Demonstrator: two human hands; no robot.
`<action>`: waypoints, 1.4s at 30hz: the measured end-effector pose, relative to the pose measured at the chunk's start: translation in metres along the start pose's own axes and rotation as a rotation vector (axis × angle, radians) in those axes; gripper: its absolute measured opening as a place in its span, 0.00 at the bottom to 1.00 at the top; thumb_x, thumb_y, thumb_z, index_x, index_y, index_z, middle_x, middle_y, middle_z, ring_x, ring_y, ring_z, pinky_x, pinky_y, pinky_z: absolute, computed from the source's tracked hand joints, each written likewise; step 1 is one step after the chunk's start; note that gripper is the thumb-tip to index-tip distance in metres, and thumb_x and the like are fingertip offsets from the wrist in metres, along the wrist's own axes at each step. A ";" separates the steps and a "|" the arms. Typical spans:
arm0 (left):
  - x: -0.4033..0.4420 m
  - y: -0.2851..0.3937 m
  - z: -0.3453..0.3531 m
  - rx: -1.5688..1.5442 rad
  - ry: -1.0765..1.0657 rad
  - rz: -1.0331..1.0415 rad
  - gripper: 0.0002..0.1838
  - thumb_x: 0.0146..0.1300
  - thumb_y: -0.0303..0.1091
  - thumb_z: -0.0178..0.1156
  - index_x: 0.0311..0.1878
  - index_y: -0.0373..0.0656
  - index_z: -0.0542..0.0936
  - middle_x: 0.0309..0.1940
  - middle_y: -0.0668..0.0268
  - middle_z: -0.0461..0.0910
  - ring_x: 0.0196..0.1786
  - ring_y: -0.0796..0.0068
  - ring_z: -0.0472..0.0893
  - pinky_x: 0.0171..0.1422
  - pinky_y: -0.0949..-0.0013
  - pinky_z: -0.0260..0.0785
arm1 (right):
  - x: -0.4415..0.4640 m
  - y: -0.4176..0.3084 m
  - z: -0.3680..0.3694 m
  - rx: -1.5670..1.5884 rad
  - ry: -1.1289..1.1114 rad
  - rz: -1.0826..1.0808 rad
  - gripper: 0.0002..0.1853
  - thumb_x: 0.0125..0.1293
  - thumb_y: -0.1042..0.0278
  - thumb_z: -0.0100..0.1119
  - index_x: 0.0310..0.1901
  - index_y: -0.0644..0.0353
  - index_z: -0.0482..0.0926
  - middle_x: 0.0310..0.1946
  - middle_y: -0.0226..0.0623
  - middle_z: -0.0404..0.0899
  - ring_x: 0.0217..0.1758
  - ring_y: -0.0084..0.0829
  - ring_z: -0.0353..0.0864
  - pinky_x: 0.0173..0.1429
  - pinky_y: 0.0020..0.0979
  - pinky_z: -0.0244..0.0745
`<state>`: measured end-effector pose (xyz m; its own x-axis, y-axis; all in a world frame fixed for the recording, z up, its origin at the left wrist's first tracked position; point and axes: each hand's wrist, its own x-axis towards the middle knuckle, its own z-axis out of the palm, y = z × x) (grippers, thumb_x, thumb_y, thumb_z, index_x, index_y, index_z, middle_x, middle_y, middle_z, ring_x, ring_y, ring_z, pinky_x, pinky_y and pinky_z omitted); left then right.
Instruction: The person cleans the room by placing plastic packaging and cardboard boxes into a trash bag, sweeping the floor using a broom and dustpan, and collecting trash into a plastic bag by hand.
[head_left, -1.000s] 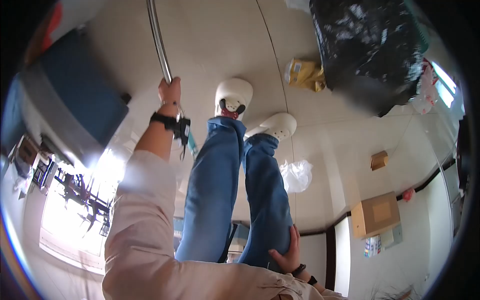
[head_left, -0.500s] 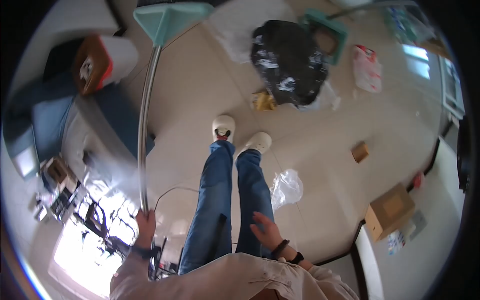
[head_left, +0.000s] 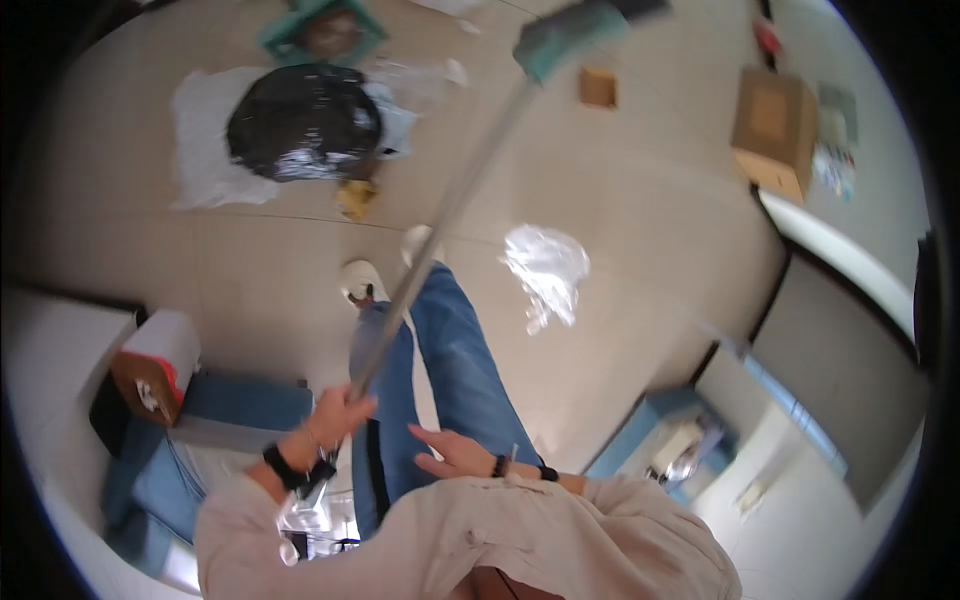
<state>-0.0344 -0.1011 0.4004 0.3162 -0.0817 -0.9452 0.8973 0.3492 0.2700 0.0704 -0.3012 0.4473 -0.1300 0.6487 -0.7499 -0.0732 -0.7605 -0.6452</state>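
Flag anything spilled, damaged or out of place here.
Loose on the floor: a crumpled clear bag, a yellow wrapper by the black bag, and a small brown box near the broom head. They look like stray litter. No spill is evident.

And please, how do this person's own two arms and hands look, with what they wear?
Both hands are without gloves, and the sleeves are loose and light beige. The left hand has a black strap at its wrist, with a small dark device beside it. The right hand has two dark bands at its wrist. I can read no markings.
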 end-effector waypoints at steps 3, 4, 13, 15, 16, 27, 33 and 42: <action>0.052 0.086 0.022 -0.044 -0.254 0.119 0.12 0.51 0.37 0.59 0.20 0.46 0.67 0.12 0.73 0.64 0.13 0.83 0.64 0.16 0.77 0.57 | 0.004 0.013 0.029 0.099 0.311 -0.118 0.34 0.60 0.52 0.44 0.61 0.65 0.48 0.46 0.55 0.67 0.47 0.48 0.68 0.51 0.37 0.63; 0.063 0.112 0.040 -0.106 -0.276 0.128 0.13 0.51 0.36 0.59 0.18 0.47 0.65 0.11 0.73 0.63 0.13 0.83 0.64 0.16 0.77 0.56 | 0.006 0.013 0.035 0.310 0.328 -0.147 0.35 0.61 0.52 0.44 0.62 0.64 0.44 0.50 0.53 0.65 0.51 0.43 0.66 0.55 0.35 0.59; 0.138 0.107 0.198 -0.013 -0.453 0.099 0.12 0.54 0.35 0.56 0.23 0.47 0.64 0.17 0.71 0.64 0.18 0.82 0.65 0.21 0.79 0.58 | -0.045 0.053 0.002 1.347 0.643 0.141 0.21 0.58 0.62 0.51 0.51 0.62 0.61 0.22 0.28 0.65 0.19 0.18 0.66 0.23 0.20 0.64; 0.153 0.089 0.242 -0.014 -0.553 0.279 0.13 0.50 0.39 0.60 0.29 0.39 0.71 0.19 0.64 0.72 0.23 0.74 0.75 0.26 0.76 0.65 | -0.085 0.082 0.001 1.242 0.811 0.232 0.17 0.59 0.63 0.50 0.46 0.62 0.64 0.20 0.27 0.65 0.15 0.16 0.63 0.17 0.18 0.59; 0.151 0.083 0.258 -0.006 -0.557 0.267 0.13 0.50 0.39 0.60 0.29 0.39 0.71 0.19 0.64 0.72 0.23 0.74 0.75 0.26 0.76 0.65 | -0.108 0.100 0.003 1.232 0.882 0.237 0.16 0.60 0.63 0.49 0.46 0.62 0.64 0.19 0.26 0.65 0.15 0.15 0.62 0.16 0.17 0.58; 0.175 -0.010 0.123 0.640 0.162 0.526 0.08 0.57 0.29 0.52 0.38 0.36 0.72 0.25 0.68 0.73 0.26 0.82 0.72 0.31 0.79 0.67 | -0.281 0.206 0.097 0.399 1.026 0.698 0.14 0.61 0.55 0.42 0.38 0.58 0.63 0.14 0.31 0.64 0.12 0.23 0.65 0.14 0.26 0.62; 0.130 -0.005 0.036 0.393 0.151 0.313 0.07 0.57 0.29 0.51 0.36 0.35 0.72 0.24 0.67 0.73 0.25 0.80 0.73 0.30 0.77 0.68 | -0.229 0.146 0.010 1.510 0.825 0.809 0.16 0.59 0.55 0.44 0.38 0.60 0.64 0.15 0.33 0.66 0.11 0.25 0.65 0.13 0.25 0.61; 0.065 0.020 -0.041 0.231 0.225 0.266 0.11 0.55 0.31 0.51 0.40 0.35 0.71 0.25 0.65 0.74 0.25 0.79 0.74 0.31 0.78 0.68 | -0.135 -0.018 -0.010 1.152 0.655 0.486 0.11 0.61 0.59 0.43 0.37 0.58 0.63 0.17 0.32 0.65 0.15 0.22 0.65 0.17 0.23 0.62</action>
<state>-0.0081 -0.0611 0.3371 0.4939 0.1979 -0.8467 0.8471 0.1100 0.5199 0.0992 -0.3747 0.5589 0.0778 -0.0285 -0.9966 -0.9517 -0.2999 -0.0657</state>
